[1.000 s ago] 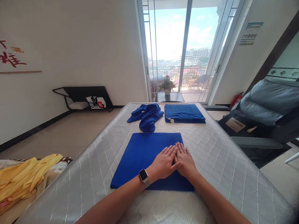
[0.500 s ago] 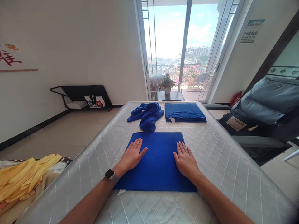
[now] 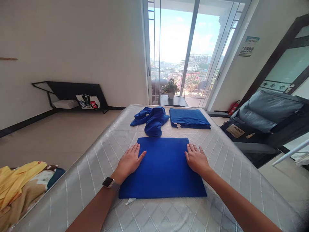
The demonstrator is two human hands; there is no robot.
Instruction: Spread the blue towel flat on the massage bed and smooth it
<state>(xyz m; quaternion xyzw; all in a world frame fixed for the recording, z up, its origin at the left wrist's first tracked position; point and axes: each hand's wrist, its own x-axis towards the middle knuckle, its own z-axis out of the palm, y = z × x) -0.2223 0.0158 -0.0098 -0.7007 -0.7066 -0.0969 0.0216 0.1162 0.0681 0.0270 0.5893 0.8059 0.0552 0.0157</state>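
A folded blue towel (image 3: 164, 167) lies flat on the silver quilted table (image 3: 227, 167) in front of me. My left hand (image 3: 129, 161), a watch on its wrist, rests palm down with fingers stretched out on the towel's left edge. My right hand (image 3: 196, 158) lies flat and open on the towel's right edge. Farther back sit a crumpled blue towel (image 3: 151, 120) and, to its right, a neatly folded stack of blue towels (image 3: 188, 118).
Yellow and brown cloth (image 3: 19, 183) is heaped at the lower left beside the table. A grey padded chair (image 3: 267, 119) stands to the right. A glass balcony door with a potted plant (image 3: 171, 88) is beyond the table. A black shelf (image 3: 70, 95) leans against the left wall.
Both hands started together near the towel's right middle. The left slid left, then both moved outward to the towel's side edges. The view tilted a little upward and left.
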